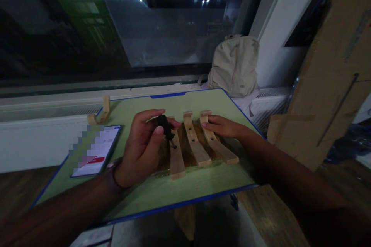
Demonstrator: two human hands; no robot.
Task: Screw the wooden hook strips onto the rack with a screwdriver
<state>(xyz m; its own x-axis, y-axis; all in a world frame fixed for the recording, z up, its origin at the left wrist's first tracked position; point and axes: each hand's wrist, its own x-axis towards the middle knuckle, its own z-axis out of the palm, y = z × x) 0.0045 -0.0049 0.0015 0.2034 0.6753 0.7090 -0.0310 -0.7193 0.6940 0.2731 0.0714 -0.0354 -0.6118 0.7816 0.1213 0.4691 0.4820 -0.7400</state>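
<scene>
My left hand [143, 146] pinches a small black screwdriver [166, 128] with its tip down on the leftmost of three light wooden slats [176, 158]. The slats lie side by side across darker wooden pieces [187, 154] on a green board with a blue edge [185, 187]. My right hand [223, 126] rests flat with its fingers pressed on the upper end of the rightmost slat [218, 144].
A smartphone [97, 150] with a lit screen lies on the board's left side. Two loose wooden pieces [101, 112] sit at the far left corner. A beige backpack [234, 65] stands by the window. A large cardboard box [324, 81] leans at the right.
</scene>
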